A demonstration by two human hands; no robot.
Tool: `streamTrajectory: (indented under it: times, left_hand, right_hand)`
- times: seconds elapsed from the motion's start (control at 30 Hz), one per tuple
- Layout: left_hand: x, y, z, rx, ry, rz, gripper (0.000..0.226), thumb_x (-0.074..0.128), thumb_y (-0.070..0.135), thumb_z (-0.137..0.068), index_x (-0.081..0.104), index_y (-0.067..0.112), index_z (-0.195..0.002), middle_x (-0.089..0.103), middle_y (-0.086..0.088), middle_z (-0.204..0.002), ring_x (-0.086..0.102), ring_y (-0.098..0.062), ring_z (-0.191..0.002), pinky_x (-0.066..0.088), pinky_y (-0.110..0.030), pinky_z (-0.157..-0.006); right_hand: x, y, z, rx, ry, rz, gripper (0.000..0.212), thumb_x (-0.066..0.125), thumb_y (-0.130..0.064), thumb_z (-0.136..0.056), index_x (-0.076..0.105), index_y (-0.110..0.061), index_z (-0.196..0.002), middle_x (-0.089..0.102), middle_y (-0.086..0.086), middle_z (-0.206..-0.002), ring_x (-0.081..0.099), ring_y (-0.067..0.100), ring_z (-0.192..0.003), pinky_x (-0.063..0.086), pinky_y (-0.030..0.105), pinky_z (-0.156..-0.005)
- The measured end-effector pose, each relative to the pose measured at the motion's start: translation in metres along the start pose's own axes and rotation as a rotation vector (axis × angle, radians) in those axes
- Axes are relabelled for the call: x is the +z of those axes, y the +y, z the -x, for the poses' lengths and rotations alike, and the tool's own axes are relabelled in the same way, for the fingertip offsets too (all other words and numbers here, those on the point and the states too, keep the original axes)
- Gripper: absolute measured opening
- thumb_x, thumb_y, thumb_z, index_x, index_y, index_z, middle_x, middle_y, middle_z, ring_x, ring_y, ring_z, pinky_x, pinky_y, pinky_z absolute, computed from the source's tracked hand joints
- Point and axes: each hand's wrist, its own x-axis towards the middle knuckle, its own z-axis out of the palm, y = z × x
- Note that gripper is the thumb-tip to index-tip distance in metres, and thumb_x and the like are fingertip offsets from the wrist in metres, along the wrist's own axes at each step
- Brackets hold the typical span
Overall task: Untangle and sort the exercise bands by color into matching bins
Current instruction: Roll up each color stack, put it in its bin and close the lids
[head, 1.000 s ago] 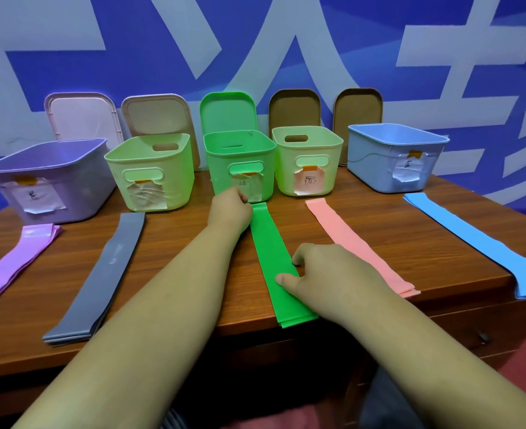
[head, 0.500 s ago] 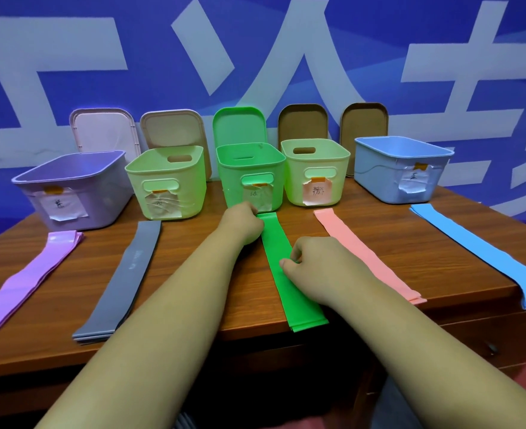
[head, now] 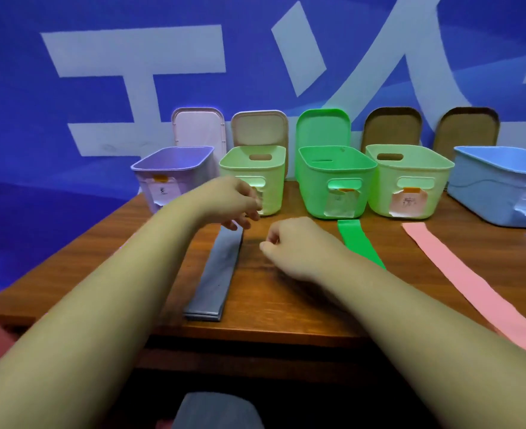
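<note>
Beneath left hand [head: 228, 202]: grey band [head: 215, 280]; right hand [head: 292, 246] beside.

L hand [head: 230, 201], fingers half-curled, over far end of flat grey rubber band [head: 218, 274]; R hand [head: 292, 246], curled, empty, betw. it & flat green rubber band [head: 359, 243].
</note>
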Motion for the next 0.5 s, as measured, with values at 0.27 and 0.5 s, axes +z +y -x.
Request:
streamTrajectory:
  times: [0.27,0.5]
  left_hand:
    - [-0.093,-0.111,0.018,-0.098,0.168,-0.151,0.014,0.062,0.016,-0.099,0.075,0.014,-0.101,0.079,-0.002,-0.096,0.079,-0.015,-0.084,0.065,-0.04,-0.079]
    - [-0.119,-0.208,0.007,-0.286,0.068,-0.273,0.032,0.081,0.046,-0.085,0.071,0.027,-0.109,0.073,0.006,-0.108,0.069,-0.016,-0.1,0.055,-0.041,-0.096]
  right_hand:
    - [0.048,-0.065,-0.076,-0.12,-0.037,-0.131,0.023,0.059,-0.036,-0.097,0.072,-0.021,-0.085,0.074,-0.003,-0.09,0.068,0.023,-0.096,0.056,0.037,-0.085]
    - [0.087,-0.103,-0.131,-0.132,-0.032,-0.158,0.019,0.058,-0.034,-0.096,0.071,-0.026,-0.086,0.076,-0.002,-0.098,0.068,0.022,-0.102,0.054,0.033,-0.086]
